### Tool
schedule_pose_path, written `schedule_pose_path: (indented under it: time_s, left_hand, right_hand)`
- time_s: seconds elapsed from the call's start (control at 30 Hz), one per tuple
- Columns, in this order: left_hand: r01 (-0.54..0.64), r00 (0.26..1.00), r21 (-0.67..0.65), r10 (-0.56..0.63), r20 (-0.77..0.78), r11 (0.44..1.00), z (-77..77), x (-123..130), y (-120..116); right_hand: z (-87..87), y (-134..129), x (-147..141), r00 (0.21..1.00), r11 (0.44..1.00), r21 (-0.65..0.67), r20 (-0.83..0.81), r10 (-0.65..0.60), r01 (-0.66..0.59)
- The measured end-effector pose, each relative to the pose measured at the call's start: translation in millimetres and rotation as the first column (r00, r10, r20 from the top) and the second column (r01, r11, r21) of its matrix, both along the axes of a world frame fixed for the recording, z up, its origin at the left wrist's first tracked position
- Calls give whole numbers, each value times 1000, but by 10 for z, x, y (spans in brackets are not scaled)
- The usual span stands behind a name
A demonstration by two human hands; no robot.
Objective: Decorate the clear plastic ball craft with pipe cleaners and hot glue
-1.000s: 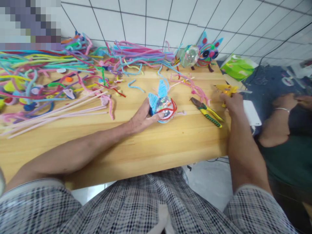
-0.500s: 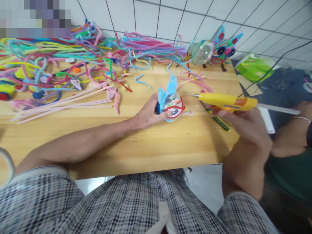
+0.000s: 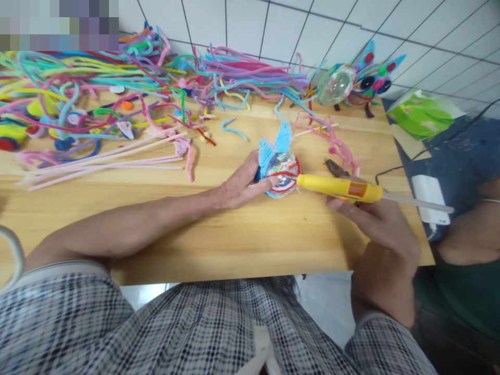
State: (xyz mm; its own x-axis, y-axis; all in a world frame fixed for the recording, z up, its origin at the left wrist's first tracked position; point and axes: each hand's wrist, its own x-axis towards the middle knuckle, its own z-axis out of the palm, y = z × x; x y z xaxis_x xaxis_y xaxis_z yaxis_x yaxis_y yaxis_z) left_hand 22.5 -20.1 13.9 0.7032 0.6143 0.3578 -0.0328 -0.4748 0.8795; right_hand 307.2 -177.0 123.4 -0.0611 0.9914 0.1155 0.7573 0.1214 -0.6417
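My left hand [image 3: 248,182] grips a small clear round figure [image 3: 284,162] with blue pipe-cleaner ears and a red pipe-cleaner outline on its front. Its thumb presses on that front side. In my right hand [image 3: 375,219] is a yellow hot glue gun [image 3: 338,187], held level with its nozzle pointing left. The nozzle tip is at the red-outlined part, close to my left thumb; whether it touches cannot be seen. A clear glue stick [image 3: 417,200] sticks out of the gun's back end.
Loose pipe cleaners [image 3: 105,88] cover the table's left and back. A bundle of pink and purple ones [image 3: 250,73] lies behind. A decorated animal figure [image 3: 369,83] stands back right. Pliers [image 3: 336,169] lie beyond the gun; a white adapter [image 3: 429,195] and another person's arm [image 3: 472,224] are at right.
My right hand has brought the glue gun left and down, from beside the figure to its front. My left hand keeps its hold on the figure. The view has shifted slightly.
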Motion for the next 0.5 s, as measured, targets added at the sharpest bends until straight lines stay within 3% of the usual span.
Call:
schedule_pose_path:
  time_s: [0.3,0.5]
  left_hand:
    - [9,1000,39,-9,-1,999,39,32,-15]
    - [3,1000,17,-3,-18,1000,4,34,-25]
  right_hand:
    - [-50,-43,-4,998,996,82,48,41,-45]
    - [-35,-37,-32,996,997,68,83,40,-46]
